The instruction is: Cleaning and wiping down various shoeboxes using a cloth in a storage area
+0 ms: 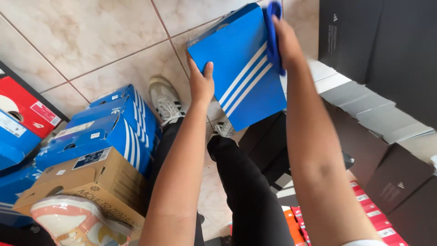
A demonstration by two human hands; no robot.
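Left hand (201, 84) grips the left edge of a blue shoe box (241, 68) with white stripes, held tilted in the air above the tiled floor (91, 41). Right hand (286, 41) presses a blue cloth (273, 36) against the box's right edge; stacked blue boxes (114, 132) sit lower left

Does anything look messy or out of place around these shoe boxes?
Yes. The blue boxes at left are heaped crookedly, one with a crumpled lid, and a loose shoe sits atop the brown box. The held box looks intact.
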